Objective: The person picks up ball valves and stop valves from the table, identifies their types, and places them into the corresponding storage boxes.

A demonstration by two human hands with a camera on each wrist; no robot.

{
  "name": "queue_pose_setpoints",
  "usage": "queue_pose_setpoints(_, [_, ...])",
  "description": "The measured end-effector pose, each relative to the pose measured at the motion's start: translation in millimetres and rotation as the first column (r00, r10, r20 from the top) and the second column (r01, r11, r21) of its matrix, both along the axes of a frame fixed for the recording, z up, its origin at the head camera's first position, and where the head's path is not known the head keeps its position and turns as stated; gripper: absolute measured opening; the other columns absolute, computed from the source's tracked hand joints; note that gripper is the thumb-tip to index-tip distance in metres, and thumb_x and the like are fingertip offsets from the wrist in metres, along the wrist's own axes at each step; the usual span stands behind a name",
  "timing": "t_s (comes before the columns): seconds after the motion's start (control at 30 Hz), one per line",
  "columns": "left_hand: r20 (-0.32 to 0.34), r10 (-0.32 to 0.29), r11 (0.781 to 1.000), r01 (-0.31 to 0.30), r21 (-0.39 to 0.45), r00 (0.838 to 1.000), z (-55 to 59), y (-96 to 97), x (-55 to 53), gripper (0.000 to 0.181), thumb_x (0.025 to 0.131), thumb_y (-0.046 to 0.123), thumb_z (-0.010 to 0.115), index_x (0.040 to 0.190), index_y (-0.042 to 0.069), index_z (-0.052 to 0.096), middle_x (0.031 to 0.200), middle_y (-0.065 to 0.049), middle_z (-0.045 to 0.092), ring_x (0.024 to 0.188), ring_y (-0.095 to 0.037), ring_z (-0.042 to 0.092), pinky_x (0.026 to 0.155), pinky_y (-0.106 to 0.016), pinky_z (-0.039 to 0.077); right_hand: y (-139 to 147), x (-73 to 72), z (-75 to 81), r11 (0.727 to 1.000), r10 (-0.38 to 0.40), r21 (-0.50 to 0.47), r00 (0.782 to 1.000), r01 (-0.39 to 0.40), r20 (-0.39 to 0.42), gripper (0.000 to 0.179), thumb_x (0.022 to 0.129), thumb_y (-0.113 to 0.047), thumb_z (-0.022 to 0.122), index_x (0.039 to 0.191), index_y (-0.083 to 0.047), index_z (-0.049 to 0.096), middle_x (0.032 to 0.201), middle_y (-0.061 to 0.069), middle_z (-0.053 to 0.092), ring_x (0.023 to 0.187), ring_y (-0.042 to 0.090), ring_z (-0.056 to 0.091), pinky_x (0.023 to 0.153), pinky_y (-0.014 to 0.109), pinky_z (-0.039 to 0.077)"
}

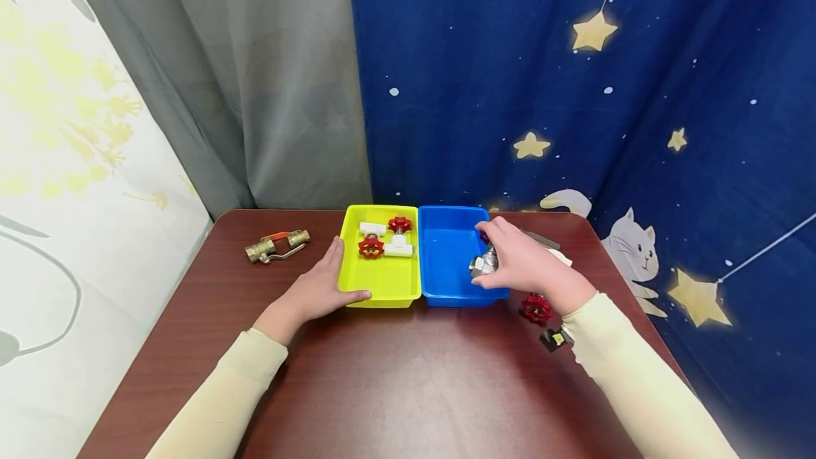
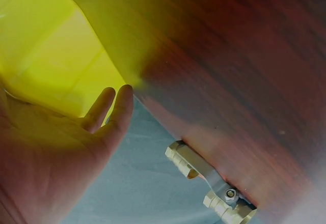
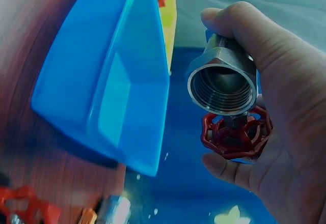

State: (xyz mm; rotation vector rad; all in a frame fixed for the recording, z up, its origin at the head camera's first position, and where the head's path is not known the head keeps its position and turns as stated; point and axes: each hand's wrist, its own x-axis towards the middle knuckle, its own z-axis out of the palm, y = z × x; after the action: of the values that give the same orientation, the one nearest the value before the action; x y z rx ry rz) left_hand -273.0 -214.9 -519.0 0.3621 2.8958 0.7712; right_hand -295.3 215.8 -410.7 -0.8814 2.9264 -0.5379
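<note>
My right hand (image 1: pixel 525 261) grips a metal gate valve (image 1: pixel 484 263) over the right side of a blue bin (image 1: pixel 446 253). In the right wrist view, the valve's threaded opening faces the camera, and its red handwheel (image 3: pixel 237 137) lies below, between the thumb and the fingers. My left hand (image 1: pixel 319 287) rests against the left side of a yellow bin (image 1: pixel 382 285). Its fingers are extended, with the thumb at the front rim. In that bin lie two white valves (image 1: pixel 398 250) with red handwheels.
Brass ball valves (image 1: pixel 260 251), with orange and silver levers, lie on the table (image 1: pixel 408 374) at the left. Right of the blue bin are a red handwheel (image 1: pixel 535 308) and a white piece (image 1: pixel 561 256), partly covered by the right arm. Curtains (image 1: pixel 287 91) hang behind.
</note>
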Motion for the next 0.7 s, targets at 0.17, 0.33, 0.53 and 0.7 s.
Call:
queue_pose_setpoints(0.17, [0.009, 0.004, 1.000, -0.004, -0.005, 1.000, 1.6, 0.2, 0.4, 0.144, 0.085, 0.088, 0.070, 0.177, 0.004, -0.002, 0.185, -0.016, -0.002, 0.164, -0.042, 0.030, 0.123, -0.063, 0.040, -18.4, -0.8, 3.8, 1.000, 0.004, 0.025, 1.000, -0.004, 0.015, 0.106, 0.078, -0.050, 0.098, 0.162, -0.009, 0.047, 0.148, 0.012, 0.056, 0.135, 0.033, 0.060, 0.101, 0.058, 0.061])
queue_pose_setpoints(0.33, [0.018, 0.006, 1.000, -0.006, -0.006, 1.000, 1.3, -0.1, 0.0, 0.145, 0.084, 0.089, 0.070, 0.177, 0.005, -0.003, 0.186, -0.016, -0.002, 0.164, -0.042, 0.030, 0.123, -0.063, 0.040, -34.9, -2.9, 6.4, 0.999, 0.024, 0.047, 0.999, -0.026, 0.025, 0.106, 0.080, -0.050, 0.098, 0.163, -0.009, 0.047, 0.145, 0.011, 0.057, 0.132, 0.029, 0.060, 0.101, 0.054, 0.062])
queue_pose_setpoints(0.53, [0.018, 0.002, 1.000, -0.002, -0.004, 1.000, 0.7, -0.1, -0.9, 0.144, 0.084, 0.089, 0.070, 0.177, 0.005, -0.003, 0.186, -0.016, -0.002, 0.164, -0.042, 0.030, 0.123, -0.063, 0.041, -52.0, -7.9, 7.4, 0.997, 0.041, 0.063, 0.999, -0.043, 0.028, 0.107, 0.081, -0.052, 0.097, 0.164, -0.009, 0.046, 0.143, 0.009, 0.057, 0.128, 0.025, 0.059, 0.102, 0.050, 0.062])
queue_pose_setpoints(0.7, [0.014, -0.001, 1.000, 0.001, -0.002, 1.000, 0.4, -0.1, -1.1, 0.145, 0.084, 0.090, 0.070, 0.177, 0.005, -0.003, 0.186, -0.016, -0.003, 0.164, -0.043, 0.030, 0.123, -0.062, 0.041, -66.7, -11.3, 9.0, 0.994, 0.075, 0.075, 0.997, -0.076, 0.016, 0.107, 0.082, -0.055, 0.095, 0.164, -0.010, 0.046, 0.141, 0.008, 0.057, 0.128, 0.023, 0.057, 0.106, 0.047, 0.059])
